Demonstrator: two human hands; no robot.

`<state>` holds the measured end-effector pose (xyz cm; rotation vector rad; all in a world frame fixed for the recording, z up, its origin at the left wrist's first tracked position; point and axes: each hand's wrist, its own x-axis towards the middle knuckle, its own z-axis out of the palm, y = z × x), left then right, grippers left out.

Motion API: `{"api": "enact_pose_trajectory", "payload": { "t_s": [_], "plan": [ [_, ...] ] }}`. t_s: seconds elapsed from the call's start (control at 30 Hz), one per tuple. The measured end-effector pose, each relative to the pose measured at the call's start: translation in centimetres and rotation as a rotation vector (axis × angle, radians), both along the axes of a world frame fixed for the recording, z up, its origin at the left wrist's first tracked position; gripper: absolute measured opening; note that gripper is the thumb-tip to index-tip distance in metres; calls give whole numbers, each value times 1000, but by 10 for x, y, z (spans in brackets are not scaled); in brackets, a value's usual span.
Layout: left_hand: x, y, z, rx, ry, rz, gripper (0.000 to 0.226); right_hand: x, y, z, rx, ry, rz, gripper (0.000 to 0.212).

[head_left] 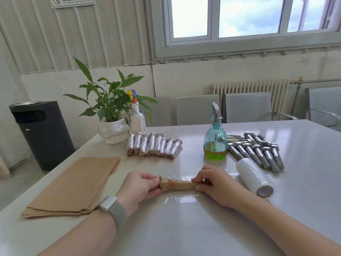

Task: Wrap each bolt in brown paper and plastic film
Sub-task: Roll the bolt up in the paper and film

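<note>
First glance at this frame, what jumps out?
Front and centre, the left hand and right hand each grip an end of a paper-wrapped bolt lying on a sheet of plastic film. Behind it sits a row of finished wrapped bolts, with bare bolts piled at the right beside the green spray bottle.
</note>
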<state>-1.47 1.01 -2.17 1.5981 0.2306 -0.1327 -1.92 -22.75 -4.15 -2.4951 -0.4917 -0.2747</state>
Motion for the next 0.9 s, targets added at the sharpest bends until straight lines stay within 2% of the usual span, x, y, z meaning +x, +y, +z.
{"api": "enact_pose_trajectory", "payload": {
  "t_s": [0.07,0.17,0.23,0.33,0.5,0.6,0.77,0.9],
  "plan": [
    [-2,-5,-6,142,-110,26,7,0,0,1,6,1,2,17],
    [-7,-12,-14,593,-330,50,20,0,0,1,6,-1,3,17],
    [-12,-17,-17,724,-438,96,23,0,0,1,4,-2,2,18],
    [-15,-20,-22,756,-527,142,19,0,0,1,3,-2,-4,17],
    [-15,-22,-26,591,-487,211,12,-1,-1,1,1,10,-12,18],
    [-14,-23,-28,556,-499,219,11,-1,-1,1,3,16,-13,18],
    [-16,-23,-28,643,-579,179,6,-1,0,1,10,28,-20,18],
    [-18,-23,-31,892,-738,103,13,0,-1,1,7,27,-22,17]
  ]
}}
